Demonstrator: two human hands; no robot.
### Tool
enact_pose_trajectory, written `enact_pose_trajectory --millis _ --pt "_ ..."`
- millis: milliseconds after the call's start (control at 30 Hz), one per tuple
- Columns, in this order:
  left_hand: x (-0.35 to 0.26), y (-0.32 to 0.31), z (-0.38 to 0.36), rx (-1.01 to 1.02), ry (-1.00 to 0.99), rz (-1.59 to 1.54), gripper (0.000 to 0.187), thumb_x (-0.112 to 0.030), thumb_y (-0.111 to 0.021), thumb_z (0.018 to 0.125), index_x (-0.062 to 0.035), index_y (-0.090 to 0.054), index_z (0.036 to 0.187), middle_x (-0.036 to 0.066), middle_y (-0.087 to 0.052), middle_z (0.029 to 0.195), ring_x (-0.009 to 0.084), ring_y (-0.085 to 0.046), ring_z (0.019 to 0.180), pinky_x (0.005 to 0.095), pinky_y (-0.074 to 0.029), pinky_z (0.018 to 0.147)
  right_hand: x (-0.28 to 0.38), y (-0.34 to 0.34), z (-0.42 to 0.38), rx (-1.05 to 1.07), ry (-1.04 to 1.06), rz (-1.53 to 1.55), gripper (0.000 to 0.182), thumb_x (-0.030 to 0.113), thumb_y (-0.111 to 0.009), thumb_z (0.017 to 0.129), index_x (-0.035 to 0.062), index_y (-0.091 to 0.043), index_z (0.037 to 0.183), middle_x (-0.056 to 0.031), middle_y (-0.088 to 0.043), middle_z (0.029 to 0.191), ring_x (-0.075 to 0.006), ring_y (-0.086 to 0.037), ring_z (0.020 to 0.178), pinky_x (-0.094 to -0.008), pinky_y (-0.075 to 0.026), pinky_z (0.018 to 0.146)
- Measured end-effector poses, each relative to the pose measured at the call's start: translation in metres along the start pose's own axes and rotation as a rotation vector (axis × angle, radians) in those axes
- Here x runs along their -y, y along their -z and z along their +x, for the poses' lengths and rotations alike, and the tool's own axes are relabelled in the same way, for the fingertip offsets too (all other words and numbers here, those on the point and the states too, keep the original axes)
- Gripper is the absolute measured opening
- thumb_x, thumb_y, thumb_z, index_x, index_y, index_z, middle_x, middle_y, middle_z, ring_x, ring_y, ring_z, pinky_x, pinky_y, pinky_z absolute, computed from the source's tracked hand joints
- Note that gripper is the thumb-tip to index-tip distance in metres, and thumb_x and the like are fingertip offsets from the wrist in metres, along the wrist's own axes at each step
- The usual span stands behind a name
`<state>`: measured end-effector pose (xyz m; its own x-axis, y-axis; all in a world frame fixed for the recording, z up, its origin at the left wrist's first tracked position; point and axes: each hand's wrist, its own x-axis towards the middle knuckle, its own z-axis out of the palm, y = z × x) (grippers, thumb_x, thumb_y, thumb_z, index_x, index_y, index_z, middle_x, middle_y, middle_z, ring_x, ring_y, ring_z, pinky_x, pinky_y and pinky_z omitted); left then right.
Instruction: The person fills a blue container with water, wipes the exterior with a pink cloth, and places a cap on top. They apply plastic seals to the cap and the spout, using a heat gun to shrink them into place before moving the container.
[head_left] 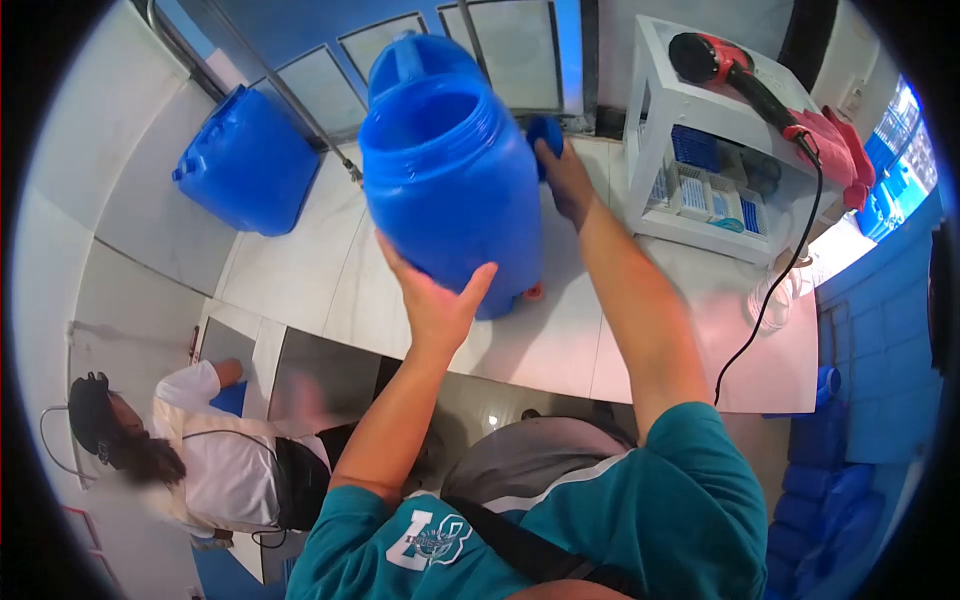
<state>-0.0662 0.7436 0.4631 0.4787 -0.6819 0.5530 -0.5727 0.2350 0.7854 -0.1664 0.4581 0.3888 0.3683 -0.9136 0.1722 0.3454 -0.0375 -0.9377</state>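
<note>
A large blue plastic water jug stands on the white tiled counter, its wide mouth uncapped. My left hand is braced against the jug's near side, thumb and fingers spread around its surface. Beside the mouth, my right hand grips a round blue screw cap between thumb and fingers; part of that grip is hidden. The jug's blue handle rises behind the opening. Low on its right side, a small red spigot shows.
Another blue container sits at the counter's back left, near a metal pipe. On the right, a white shelf unit carries a red and black heat gun; its black cord hangs over the counter. A person works at left.
</note>
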Motion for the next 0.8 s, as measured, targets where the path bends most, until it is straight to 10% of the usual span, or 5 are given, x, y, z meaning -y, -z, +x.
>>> enact_pose_trajectory --millis 333,467,500,567,800 --pt "0.037 -0.001 -0.006 -0.052 0.037 -0.051 0.110 -0.023 -0.084 0.079 0.0069 -0.007 0.152 0.027 -0.024 0.153 0.0337 -0.030 0.142 0.0447 -0.026 0.117 0.048 0.070 -0.179 0.217 0.082 -1.232 0.067 0.026 -0.065 0.094 0.0051 -0.037 0.151 -0.0222 -0.042 0.152 -0.0380 -0.041 0.140 -0.0429 -0.034 0.115" --pt "0.069 -0.021 -0.089 0.215 0.711 -0.500 0.042 -0.044 -0.060 0.098 -0.0069 -0.054 0.117 0.004 -0.057 0.097 0.0140 -0.055 0.092 0.0278 -0.047 0.081 0.033 0.095 -0.250 0.220 -0.013 -1.801 0.074 0.032 -0.070 0.089 0.0059 -0.039 0.150 -0.0206 -0.042 0.153 -0.0383 -0.040 0.141 -0.0468 -0.032 0.116" --pt "0.073 -0.037 -0.091 0.241 0.712 -0.508 0.042 -0.044 -0.060 0.098 -0.0069 -0.054 0.117 0.004 -0.057 0.097 0.0140 -0.055 0.092 0.0278 -0.047 0.081 0.033 0.093 -0.260 0.259 0.017 -1.854 0.077 0.035 -0.073 0.086 0.0063 -0.040 0.150 -0.0205 -0.044 0.152 -0.0375 -0.042 0.139 -0.0454 -0.032 0.115" --pt "0.076 -0.087 -0.080 0.319 1.474 -0.903 0.054 -0.060 -0.041 0.099 -0.0102 -0.061 0.104 -0.002 -0.060 0.081 0.0111 -0.057 0.075 0.0224 -0.046 0.066 0.064 0.089 -0.252 0.284 -0.059 -1.697 0.072 0.036 -0.070 0.088 0.0072 -0.044 0.148 -0.0183 -0.047 0.149 -0.0361 -0.044 0.138 -0.0458 -0.033 0.114" --pt "0.087 -0.157 -0.048 -0.054 1.421 -1.379 0.042 -0.054 -0.039 0.101 -0.0232 -0.057 0.080 -0.002 -0.068 0.080 0.0096 -0.060 0.062 0.0200 -0.045 0.051 0.112 0.202 -0.107 -0.276 0.039 -1.811 0.038 0.029 -0.064 0.092 0.0077 -0.066 0.123 -0.0169 -0.060 0.130 -0.0376 -0.055 0.123 -0.0470 -0.044 0.103"
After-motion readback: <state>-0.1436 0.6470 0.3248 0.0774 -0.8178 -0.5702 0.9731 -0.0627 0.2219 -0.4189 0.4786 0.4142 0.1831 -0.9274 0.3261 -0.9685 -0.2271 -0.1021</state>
